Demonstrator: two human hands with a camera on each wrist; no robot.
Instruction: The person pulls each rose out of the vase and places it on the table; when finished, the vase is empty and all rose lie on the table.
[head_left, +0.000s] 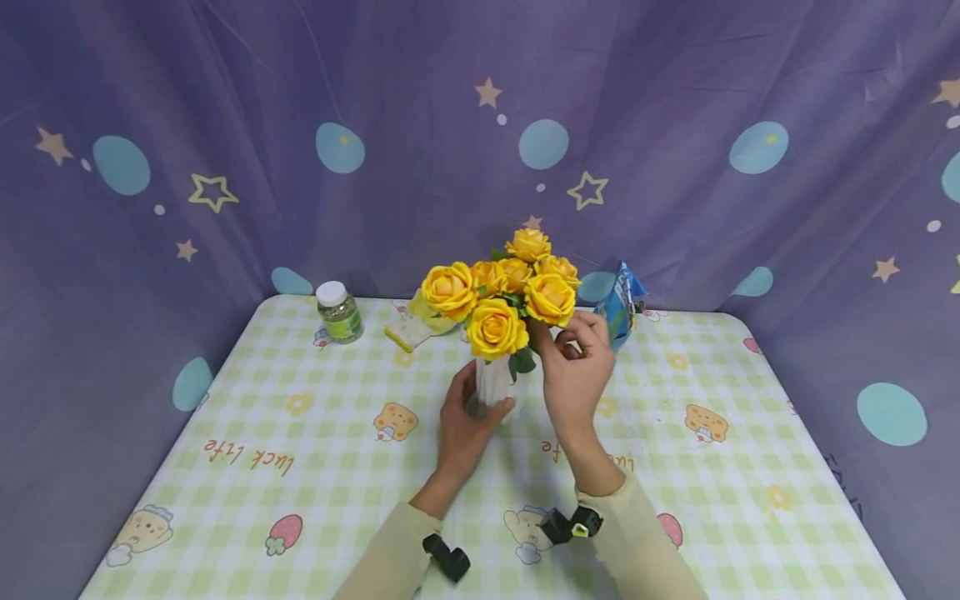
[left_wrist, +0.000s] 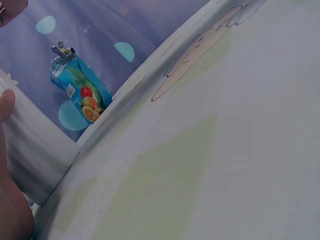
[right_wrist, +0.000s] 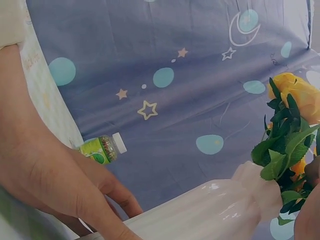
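A white vase (head_left: 492, 385) stands on the checkered table, filled with several yellow roses (head_left: 497, 329) and their green leaves. My left hand (head_left: 467, 429) grips the vase low on its body, thumb in front. The right wrist view shows the left hand (right_wrist: 55, 170) curled round the pale, glossy vase (right_wrist: 210, 207). At the right side of the bouquet, my right hand (head_left: 579, 375) pinches just below a yellow rose (head_left: 551, 297), its fingertips partly hidden by the blooms. Green leaves (right_wrist: 282, 155) crowd the vase mouth beside that hand.
A white-capped jar (head_left: 341, 313) with a green label stands at the back left. Behind the vase lies a white and yellow glove (head_left: 411, 331). A blue pouch (left_wrist: 85, 90) closed by a binder clip (left_wrist: 63, 50) stands at the back right, before the purple curtain (head_left: 420, 100).
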